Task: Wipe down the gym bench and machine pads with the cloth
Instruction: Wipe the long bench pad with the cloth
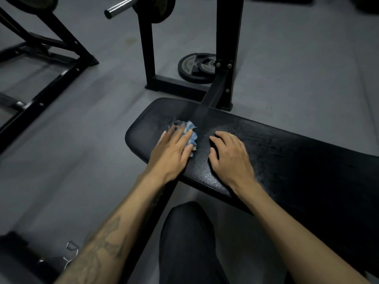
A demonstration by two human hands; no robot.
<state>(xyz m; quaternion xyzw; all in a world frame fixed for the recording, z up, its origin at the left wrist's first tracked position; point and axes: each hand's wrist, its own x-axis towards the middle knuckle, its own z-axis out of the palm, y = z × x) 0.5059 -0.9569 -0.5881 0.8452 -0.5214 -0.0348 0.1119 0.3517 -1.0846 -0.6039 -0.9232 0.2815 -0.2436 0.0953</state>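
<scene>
Left hand point(171, 152) has a flat, fingers-spread grip pressing the bunched blue cloth point(189, 133) onto the bench pad point(287, 152) (soft, light stuff, best palmed from on top), right hand point(229, 155) resting empty.

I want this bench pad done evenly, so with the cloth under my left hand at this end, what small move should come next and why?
Probably sweep the left hand and blue cloth rightward along the bench pad. The cloth sits near the pad's rounded end, while the long stretch past the right hand looks speckled and dull. The right hand, resting on the pad, would likely need to lift aside.
</scene>
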